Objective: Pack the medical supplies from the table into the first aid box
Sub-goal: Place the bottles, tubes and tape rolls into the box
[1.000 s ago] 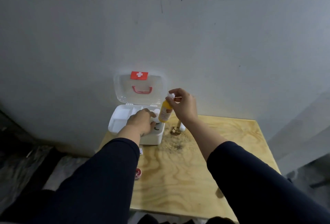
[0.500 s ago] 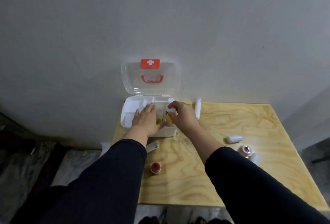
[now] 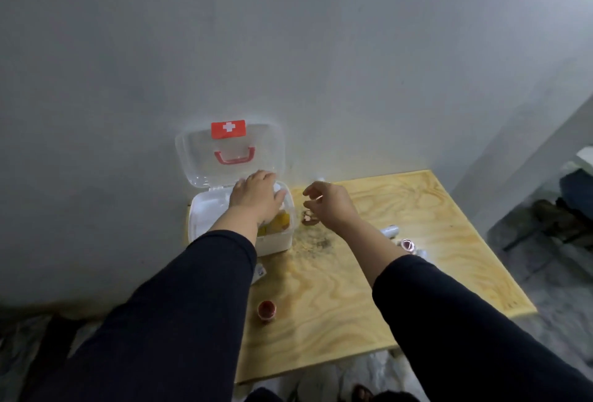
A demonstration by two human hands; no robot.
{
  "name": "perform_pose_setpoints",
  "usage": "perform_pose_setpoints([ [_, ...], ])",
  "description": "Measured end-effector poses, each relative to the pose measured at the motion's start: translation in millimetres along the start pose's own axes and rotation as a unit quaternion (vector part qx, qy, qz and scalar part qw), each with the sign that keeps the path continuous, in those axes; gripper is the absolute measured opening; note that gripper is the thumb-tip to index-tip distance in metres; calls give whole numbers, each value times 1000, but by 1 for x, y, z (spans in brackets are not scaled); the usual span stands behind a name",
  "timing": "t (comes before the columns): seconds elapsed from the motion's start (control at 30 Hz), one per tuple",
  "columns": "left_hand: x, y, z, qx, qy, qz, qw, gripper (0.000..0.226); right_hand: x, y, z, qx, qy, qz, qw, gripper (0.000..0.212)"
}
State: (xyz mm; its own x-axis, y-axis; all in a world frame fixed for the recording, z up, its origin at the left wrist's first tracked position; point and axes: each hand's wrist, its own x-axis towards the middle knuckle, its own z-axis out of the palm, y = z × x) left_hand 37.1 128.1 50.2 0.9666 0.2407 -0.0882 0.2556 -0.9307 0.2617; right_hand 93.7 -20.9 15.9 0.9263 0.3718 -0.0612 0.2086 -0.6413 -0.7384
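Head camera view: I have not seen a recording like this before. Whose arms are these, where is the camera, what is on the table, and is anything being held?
There is no robot here. A person wears one wide-angle camera on the head, looking down at their own two arms in dark sleeves. The left hand rests inside the open white first aid box, whose clear lid stands upright against the wall. Something yellow lies in the box. The right hand hovers beside the box with loosely curled fingers and holds nothing. On the plywood table lie a small red-capped jar, a white tube, a pinkish tape roll and a small brownish item, too blurred to name.
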Motion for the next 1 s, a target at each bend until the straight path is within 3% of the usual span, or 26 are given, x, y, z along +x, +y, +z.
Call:
perform_pose_setpoints([
  [0.13, 14, 45, 6, -2, -21, 81, 996, 47, -16, 32, -34, -86, 26, 60, 994, 24],
  [0.27, 13, 84, 31, 6, -91, 142, 986, 47, -39, 72, -64, -92, 47, 172, 980, 26],
  [0.53, 9, 102, 89, 20, -199, 134, 971, 46, -80, 144, -74, -94, 81, 321, 939, 29],
  [0.77, 7, 97, 107, 30, -215, 119, 969, 46, -88, 173, -58, -67, 90, 335, 935, 27],
  [0.93, 15, 104, 103, 3, -215, 91, 972, 45, -72, 169, -84, -14, 143, 327, 934, 29],
  [1.0, 20, 109, 94, -6, -202, 82, 976, 44, -58, 159, -99, -23, 127, 308, 943, 34],
])
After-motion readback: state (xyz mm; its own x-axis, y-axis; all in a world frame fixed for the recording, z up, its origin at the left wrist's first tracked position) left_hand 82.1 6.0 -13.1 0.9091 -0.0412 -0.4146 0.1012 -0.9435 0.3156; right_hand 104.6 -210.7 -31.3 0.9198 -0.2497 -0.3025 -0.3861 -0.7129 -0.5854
